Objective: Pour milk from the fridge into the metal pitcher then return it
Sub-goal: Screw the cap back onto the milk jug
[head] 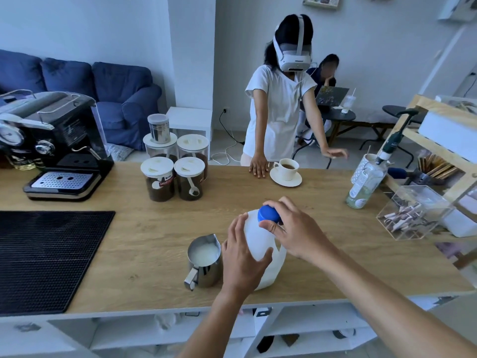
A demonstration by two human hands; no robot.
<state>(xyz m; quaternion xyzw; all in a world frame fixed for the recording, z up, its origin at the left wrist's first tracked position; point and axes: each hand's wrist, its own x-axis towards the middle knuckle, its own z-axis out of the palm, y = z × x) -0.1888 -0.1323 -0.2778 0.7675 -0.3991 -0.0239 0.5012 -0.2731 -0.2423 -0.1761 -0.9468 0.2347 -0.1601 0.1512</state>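
Observation:
A white plastic milk jug (260, 244) stands upright on the wooden counter (144, 244) near its front edge. My left hand (241, 257) wraps around the jug's body from the left. My right hand (291, 228) grips the blue cap (268, 214) on top of the jug with its fingertips. Just left of the jug stands the metal pitcher (204, 262), handle toward me, with white milk inside it. The fridge is not in view.
A black espresso machine (56, 146) sits at the far left, with a black rubber mat (44, 259) in front of it. Several coffee jars (173, 169) stand mid-counter. Across the counter a person in a headset rests a hand beside a cup and saucer (286, 171). A glass bottle (366, 182) and clear box (410, 213) stand right.

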